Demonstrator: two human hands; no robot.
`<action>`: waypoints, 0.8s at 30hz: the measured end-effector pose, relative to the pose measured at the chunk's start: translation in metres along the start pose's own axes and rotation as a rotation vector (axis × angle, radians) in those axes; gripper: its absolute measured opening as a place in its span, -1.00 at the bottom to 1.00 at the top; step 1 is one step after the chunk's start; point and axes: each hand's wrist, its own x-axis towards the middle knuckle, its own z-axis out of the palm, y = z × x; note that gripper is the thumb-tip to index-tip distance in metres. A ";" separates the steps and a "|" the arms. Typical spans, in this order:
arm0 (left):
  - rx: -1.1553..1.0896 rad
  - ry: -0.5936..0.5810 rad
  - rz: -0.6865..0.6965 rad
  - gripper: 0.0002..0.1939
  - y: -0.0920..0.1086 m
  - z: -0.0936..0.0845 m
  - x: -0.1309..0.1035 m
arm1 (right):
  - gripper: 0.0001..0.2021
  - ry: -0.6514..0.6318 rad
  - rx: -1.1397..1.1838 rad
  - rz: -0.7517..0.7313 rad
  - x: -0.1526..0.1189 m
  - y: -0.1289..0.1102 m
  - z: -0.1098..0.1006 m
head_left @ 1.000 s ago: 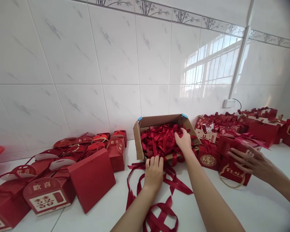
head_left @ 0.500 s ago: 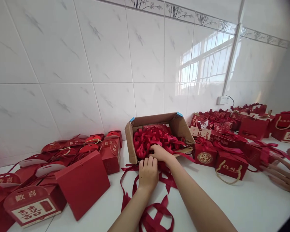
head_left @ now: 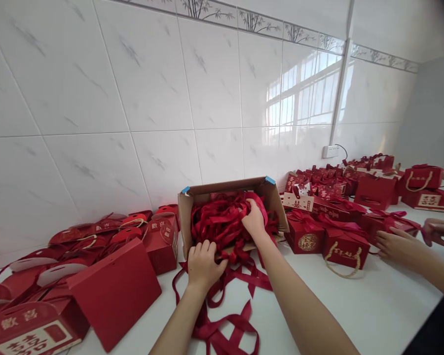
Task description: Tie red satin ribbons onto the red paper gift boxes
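An open cardboard box (head_left: 185, 224) lies with its opening toward me, filled with tangled red ribbons (head_left: 218, 217). My right hand (head_left: 254, 219) reaches inside at the right part of the pile, its fingers closed around some ribbon. My left hand (head_left: 203, 261) rests at the box's front edge, fingers bent over the rim and thumb spread to the right; nothing shows in it. Loose red ribbon (head_left: 237, 323) trails from the box onto the white table between my forearms.
Red gift boxes (head_left: 159, 244) and a plain red box (head_left: 114, 296) stand on the left. More red boxes (head_left: 346, 246) line the right side. Another person's hands (head_left: 403, 249) touch a ribboned box at the far right. A tiled wall is behind.
My hands have moved apart: the right went up and deeper into the ribbons, the left slid left to the box's edge. The ribbon pile has shifted. The other person's hands moved left to a box.
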 end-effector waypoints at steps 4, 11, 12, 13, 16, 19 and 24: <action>-0.023 0.059 0.040 -0.78 -0.010 0.007 -0.004 | -0.08 -0.124 -0.132 0.038 -0.008 0.002 0.012; -0.056 0.139 0.138 -0.77 -0.008 0.007 -0.003 | -0.36 -0.336 -0.270 -0.034 -0.032 -0.005 0.046; -0.054 0.142 0.134 -0.76 -0.007 0.007 -0.003 | -0.47 -0.308 -0.265 -0.044 -0.033 -0.005 0.047; -0.055 0.144 0.130 -0.75 -0.007 0.007 -0.003 | -0.55 -0.288 -0.257 -0.053 -0.033 -0.006 0.047; -0.062 0.144 0.113 -0.78 -0.007 0.007 -0.003 | -0.69 -0.256 -0.207 -0.066 -0.027 -0.003 0.044; -0.060 0.133 0.093 -0.85 -0.007 0.008 -0.004 | -0.75 -0.222 -0.136 -0.051 -0.016 0.003 0.037; -0.066 0.106 0.074 -0.85 -0.007 0.009 -0.005 | -0.68 -0.181 -0.042 -0.091 -0.004 0.001 0.021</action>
